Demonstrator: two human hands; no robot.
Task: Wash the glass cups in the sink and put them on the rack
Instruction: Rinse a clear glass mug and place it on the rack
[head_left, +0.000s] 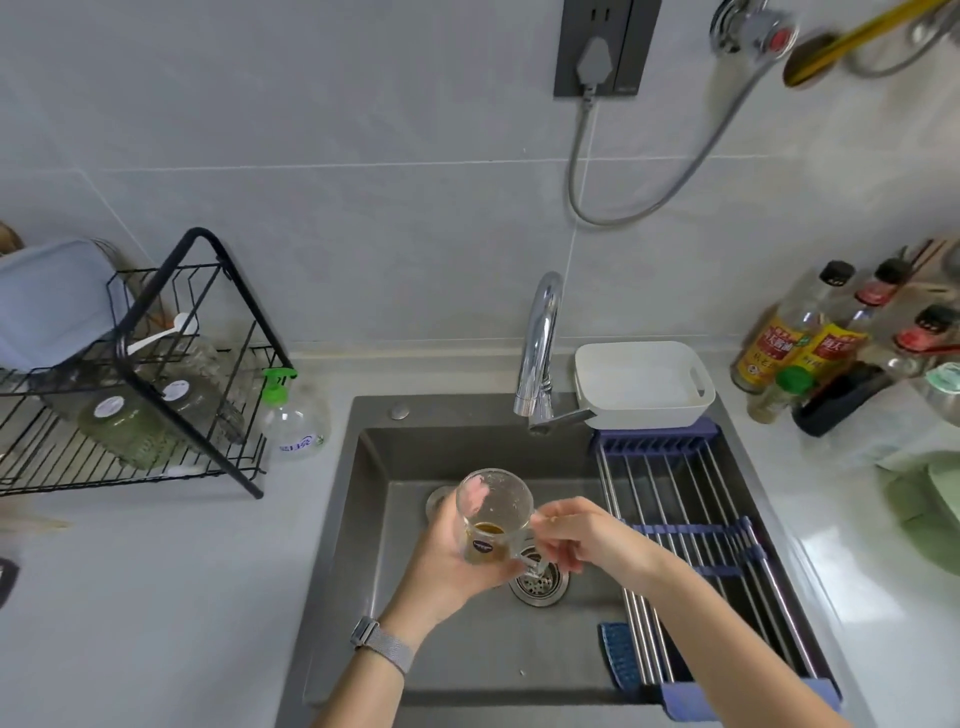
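Over the grey sink (363, 519) I hold a clear glass cup (493, 506) with a handle, a little brown liquid at its bottom and a small label. My left hand (441, 556) wraps around the cup's body from the left. My right hand (576, 535) grips the cup's handle from the right. The cup is upright, tilted slightly toward me, above the drain (540, 584). The black wire rack (156, 415) stands on the counter at left, with a few upturned glass jars and cups on it.
A chrome faucet (540, 353) rises behind the sink; no water stream shows. A white tub (644, 384) and a roll-up drying mat (691, 545) cover the sink's right side. A soap bottle (291, 415) stands by the rack. Sauce bottles (826, 338) crowd the right counter.
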